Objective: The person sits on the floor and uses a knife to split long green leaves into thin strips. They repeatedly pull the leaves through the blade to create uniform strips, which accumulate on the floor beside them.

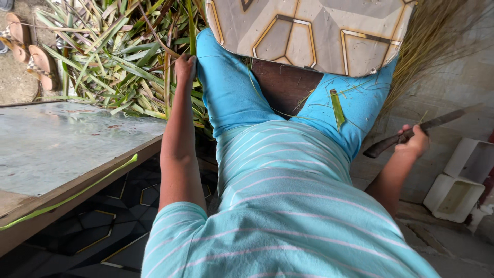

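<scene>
- Left hand [185,69]: closed around a long green leaf strip [166,90], beside the leaf pile [113,56].
- Right hand [414,141]: gripping a dark knife [411,133], blade pointing right, beside the blue-clad knee.
- White containers [458,185]: on the floor, right.

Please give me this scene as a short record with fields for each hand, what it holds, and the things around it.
left hand: closed around a long green leaf at the pile of leaves
right hand: gripping the handle of a dark knife, blade pointing out to the side
lap: leaf strip lying on the blue trousers
beside: grey-topped table with a green strip along its edge
floor: sandals, white containers
</scene>
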